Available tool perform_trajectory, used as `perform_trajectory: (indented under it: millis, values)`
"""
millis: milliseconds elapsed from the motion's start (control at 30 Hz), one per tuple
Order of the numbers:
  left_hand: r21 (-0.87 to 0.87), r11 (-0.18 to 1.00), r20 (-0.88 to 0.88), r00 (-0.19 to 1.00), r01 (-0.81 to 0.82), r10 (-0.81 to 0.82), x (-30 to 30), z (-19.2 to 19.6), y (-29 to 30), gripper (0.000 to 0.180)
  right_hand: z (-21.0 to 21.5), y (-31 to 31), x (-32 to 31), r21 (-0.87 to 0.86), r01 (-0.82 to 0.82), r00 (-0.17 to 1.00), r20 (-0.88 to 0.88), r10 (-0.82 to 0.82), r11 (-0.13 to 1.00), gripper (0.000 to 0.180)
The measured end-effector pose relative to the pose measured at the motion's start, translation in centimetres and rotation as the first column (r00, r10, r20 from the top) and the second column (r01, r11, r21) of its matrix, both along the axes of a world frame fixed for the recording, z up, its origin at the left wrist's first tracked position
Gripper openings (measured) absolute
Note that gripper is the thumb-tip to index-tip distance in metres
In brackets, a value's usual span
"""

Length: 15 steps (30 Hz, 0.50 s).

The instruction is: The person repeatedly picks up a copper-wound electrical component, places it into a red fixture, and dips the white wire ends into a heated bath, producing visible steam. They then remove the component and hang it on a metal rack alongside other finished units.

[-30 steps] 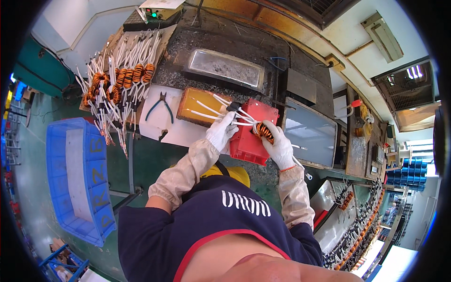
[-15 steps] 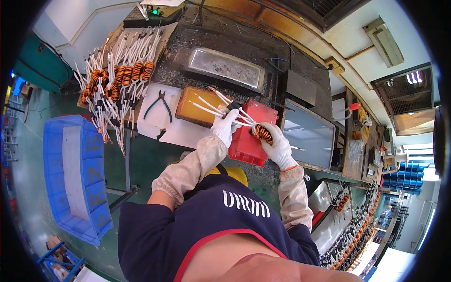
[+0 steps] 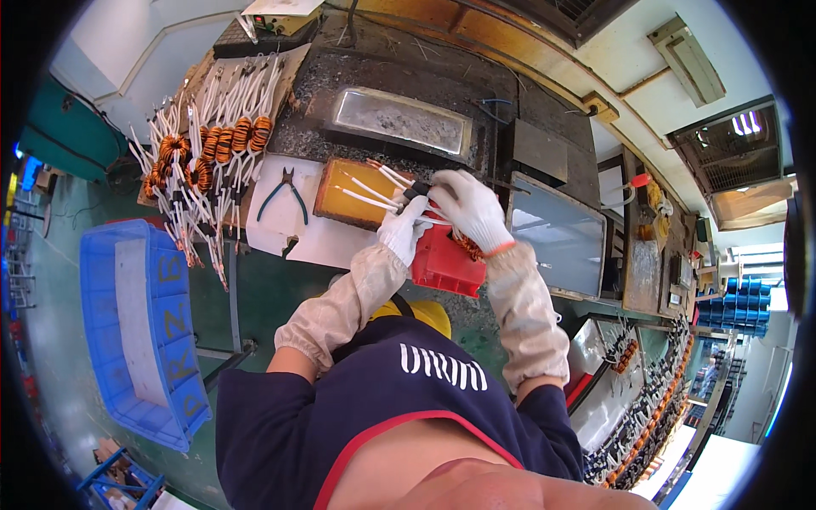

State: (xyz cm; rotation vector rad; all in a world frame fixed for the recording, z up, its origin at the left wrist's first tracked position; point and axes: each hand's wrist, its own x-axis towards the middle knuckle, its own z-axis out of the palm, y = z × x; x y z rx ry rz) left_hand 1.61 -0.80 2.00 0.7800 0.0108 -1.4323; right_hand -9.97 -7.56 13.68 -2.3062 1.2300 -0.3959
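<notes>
Between my hands is a wire-wound ring coil (image 3: 464,246) with long white leads (image 3: 374,193) ending in bare copper. My left hand (image 3: 403,228), in a white glove, is closed on the leads near a black sleeve. My right hand (image 3: 470,206), also gloved, has its fingers bent round the leads beside that sleeve. Its palm and wrist hide most of the coil. Below lies a red plastic box (image 3: 442,270). The copper tips point left over a shallow tray with amber filling (image 3: 344,204).
Green-handled cutting pliers (image 3: 285,194) lie on white board left of the tray. Beyond is a metal-rimmed trough (image 3: 401,121). Several finished-looking coils (image 3: 223,144) pile up at far left. A blue crate (image 3: 140,331) stands at left, a grey-topped tray (image 3: 557,234) at right.
My right hand has left the coil's ring and moved up and left to the leads by the black sleeve. My left hand keeps its hold. The view has shifted slightly.
</notes>
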Motion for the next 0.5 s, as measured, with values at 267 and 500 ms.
perform_trajectory:
  millis: [267, 500]
  values:
    - [0.020, 1.000, 0.069, 0.997, 0.015, -0.016, -0.3, 0.6, 0.5, 0.020, -3.1, -4.4, 6.2, 0.132, -0.101, 0.953, -0.273, 0.134, 0.986, 0.039]
    - [0.111, 0.994, 0.143, 0.989, 0.006, -0.022, -0.7, 1.3, 0.7, 0.017, -5.2, -5.2, 7.7, -0.003, 0.125, 0.910, -0.398, -0.115, 0.992, 0.036]
